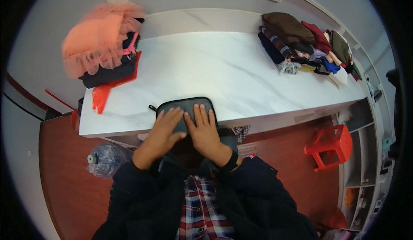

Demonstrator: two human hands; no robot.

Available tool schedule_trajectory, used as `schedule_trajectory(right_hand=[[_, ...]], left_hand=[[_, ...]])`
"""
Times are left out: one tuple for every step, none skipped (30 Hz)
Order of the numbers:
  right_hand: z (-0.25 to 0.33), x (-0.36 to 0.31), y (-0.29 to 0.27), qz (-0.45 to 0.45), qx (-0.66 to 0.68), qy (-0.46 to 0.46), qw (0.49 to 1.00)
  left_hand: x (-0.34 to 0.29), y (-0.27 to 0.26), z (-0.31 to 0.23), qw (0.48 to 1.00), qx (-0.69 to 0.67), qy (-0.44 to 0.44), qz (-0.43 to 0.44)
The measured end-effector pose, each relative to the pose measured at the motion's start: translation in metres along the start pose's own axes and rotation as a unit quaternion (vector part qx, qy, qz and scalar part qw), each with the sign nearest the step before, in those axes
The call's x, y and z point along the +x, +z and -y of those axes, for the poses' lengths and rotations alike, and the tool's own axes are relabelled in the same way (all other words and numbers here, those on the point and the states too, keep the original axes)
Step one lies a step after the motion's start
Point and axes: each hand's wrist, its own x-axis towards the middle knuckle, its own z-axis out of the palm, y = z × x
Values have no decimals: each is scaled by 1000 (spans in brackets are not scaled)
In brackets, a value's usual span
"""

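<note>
At the front edge of the white marble-patterned table lies a grey zip case (189, 104) with black trim and a small loop at its left corner. My left hand (162, 130) rests on its left part, fingers stretched out and pointing away from me. Beside it, my right hand (203, 130) lies flat on the right part with fingers extended and slightly spread. The two hands are close together but apart. Palms and fingers cover much of the case's near half, and its contents, if any, cannot be seen.
Folded clothes with a peach tulle garment (97, 38) stand on a red bag (102, 96) at the left. A pile of mixed clothes (297, 42) lies back right. Below are a clear water jug (107, 160), a red stool (329, 145) and, at right, shelves (356, 167).
</note>
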Motion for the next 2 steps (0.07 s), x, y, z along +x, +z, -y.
schedule_trajectory(right_hand=[[-8, -7, -6, -2, -34, -3, 999], [-13, -10, -9, -6, -33, 2, 999]], left_hand=[[3, -25, -18, 994, -96, 25, -54], [3, -51, -37, 981, -147, 51, -117]])
